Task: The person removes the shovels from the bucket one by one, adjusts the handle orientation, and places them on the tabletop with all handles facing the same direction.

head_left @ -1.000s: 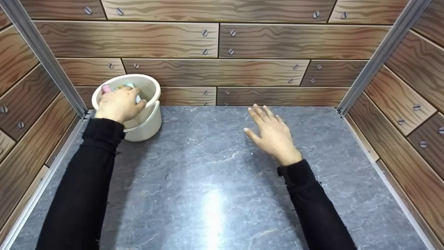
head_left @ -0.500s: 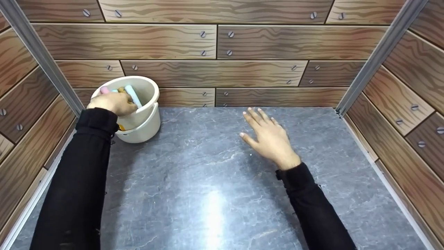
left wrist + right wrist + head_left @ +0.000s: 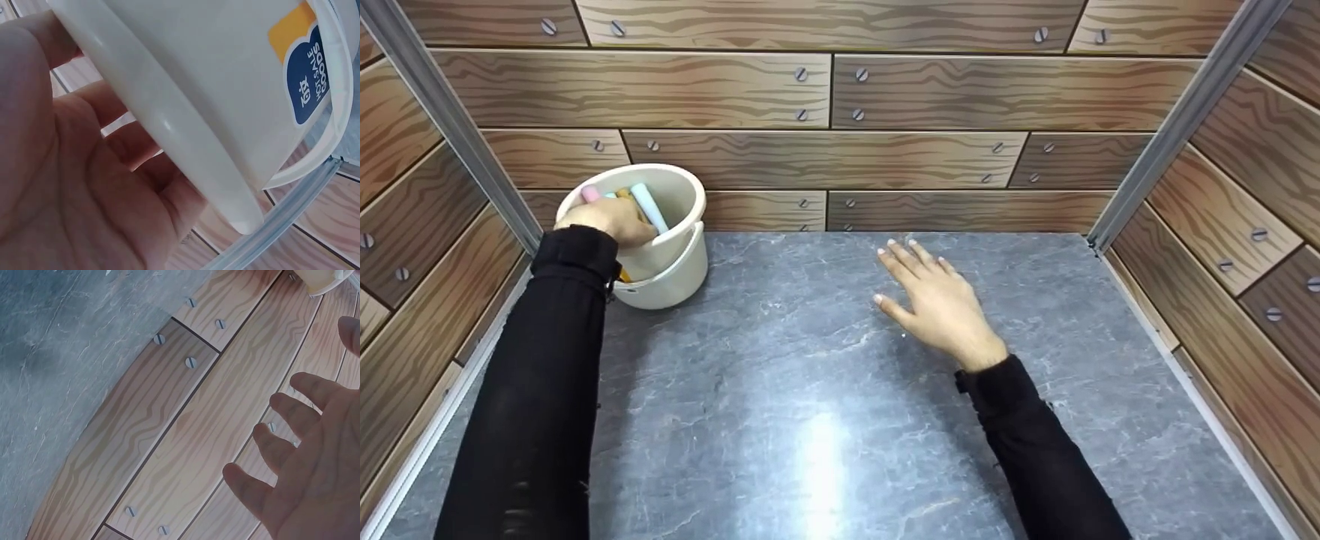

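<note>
Here, one left hand [image 3: 613,220] over one bucket [image 3: 661,259]

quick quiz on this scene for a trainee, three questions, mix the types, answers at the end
1. Multiple choice: which hand is at the white bucket?
a) left
b) right
c) neither

2. True or false: the right hand is apart from the bucket, with its fingers extended.

3. Fill in the blank: in the left wrist view, the blue label reads "HOT SALE ____".

Key
1. a, the left hand
2. True
3. GOODS
</note>
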Tool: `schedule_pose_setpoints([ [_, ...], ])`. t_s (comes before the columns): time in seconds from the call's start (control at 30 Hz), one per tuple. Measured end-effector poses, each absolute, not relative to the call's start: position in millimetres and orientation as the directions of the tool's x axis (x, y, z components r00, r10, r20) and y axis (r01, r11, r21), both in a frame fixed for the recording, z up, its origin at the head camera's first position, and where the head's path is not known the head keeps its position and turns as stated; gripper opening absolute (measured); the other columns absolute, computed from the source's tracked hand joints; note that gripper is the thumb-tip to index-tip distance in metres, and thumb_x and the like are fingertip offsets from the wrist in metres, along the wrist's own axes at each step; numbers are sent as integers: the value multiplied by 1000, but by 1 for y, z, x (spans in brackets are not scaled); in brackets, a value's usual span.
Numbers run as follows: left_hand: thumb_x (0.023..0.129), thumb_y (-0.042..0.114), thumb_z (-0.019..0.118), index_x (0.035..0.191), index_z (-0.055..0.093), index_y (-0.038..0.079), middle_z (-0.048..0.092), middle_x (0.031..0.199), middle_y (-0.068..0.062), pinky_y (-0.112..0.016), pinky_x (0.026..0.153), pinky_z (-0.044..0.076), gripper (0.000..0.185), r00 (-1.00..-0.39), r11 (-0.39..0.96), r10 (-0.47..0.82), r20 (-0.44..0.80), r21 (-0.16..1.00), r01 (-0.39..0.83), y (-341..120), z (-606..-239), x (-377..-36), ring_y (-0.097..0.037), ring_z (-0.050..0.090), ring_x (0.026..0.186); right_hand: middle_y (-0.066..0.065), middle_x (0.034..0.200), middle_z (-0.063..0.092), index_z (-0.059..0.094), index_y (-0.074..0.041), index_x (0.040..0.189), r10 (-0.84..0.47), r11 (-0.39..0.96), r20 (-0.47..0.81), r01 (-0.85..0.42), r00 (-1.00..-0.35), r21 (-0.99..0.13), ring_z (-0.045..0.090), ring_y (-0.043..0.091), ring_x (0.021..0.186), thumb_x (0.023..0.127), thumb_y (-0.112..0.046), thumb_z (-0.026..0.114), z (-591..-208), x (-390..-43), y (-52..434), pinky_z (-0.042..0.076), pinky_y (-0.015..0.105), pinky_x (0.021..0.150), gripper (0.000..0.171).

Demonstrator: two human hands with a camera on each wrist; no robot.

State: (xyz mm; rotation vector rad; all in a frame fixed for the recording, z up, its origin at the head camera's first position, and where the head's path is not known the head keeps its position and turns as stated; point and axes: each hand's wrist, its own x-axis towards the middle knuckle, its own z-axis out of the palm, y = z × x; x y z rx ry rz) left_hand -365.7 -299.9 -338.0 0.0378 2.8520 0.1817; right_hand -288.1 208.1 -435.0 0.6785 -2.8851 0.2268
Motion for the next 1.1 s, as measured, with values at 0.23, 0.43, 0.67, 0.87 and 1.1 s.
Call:
schedule_pose_setpoints([
  [0.23,96,17,55,98,58,-4,62,118,-39,-67,102,62,22,-978,986,60,-202,165,26,-278,-311,-334,-52,64,104,7,194,35,38,-21,184,-540,820,181,-562,-822,-108,32,39,182,118,-62,59,-438,-285,205,29,72,147,81],
  [0.43,88,8,65,68,54,10,64,100,-29,-60,84,64,22,-994,987,54,-93,157,39,-273,-310,-332,-40,63,86,4,193,37,40,-23,184,-599,774,192,-624,-777,-107,36,36,181,118,-60,62,-438,-283,202,33,69,147,79],
  [0.67,95,12,84,65,60,8,70,83,-20,-65,86,66,39,-996,981,78,44,174,85,-281,-319,-339,-39,67,82,5,192,42,43,-22,183,-606,767,200,-632,-770,-110,38,36,180,118,-57,64,-439,-284,202,35,69,146,77],
  [0.87,90,-2,85,87,76,-10,79,107,-37,-70,93,67,12,-993,981,82,84,169,95,-282,-325,-342,-50,74,96,5,192,41,43,-22,183,-608,768,194,-632,-770,-104,38,36,180,118,-59,63,-439,-285,203,35,69,146,77],
  [1.1,84,-7,89,95,80,-14,81,111,-40,-71,96,66,16,-991,979,84,107,177,103,-284,-329,-344,-54,75,101,4,192,40,44,-21,182,-608,767,199,-633,-768,-100,39,38,180,118,-58,64,-440,-284,204,34,68,147,77],
])
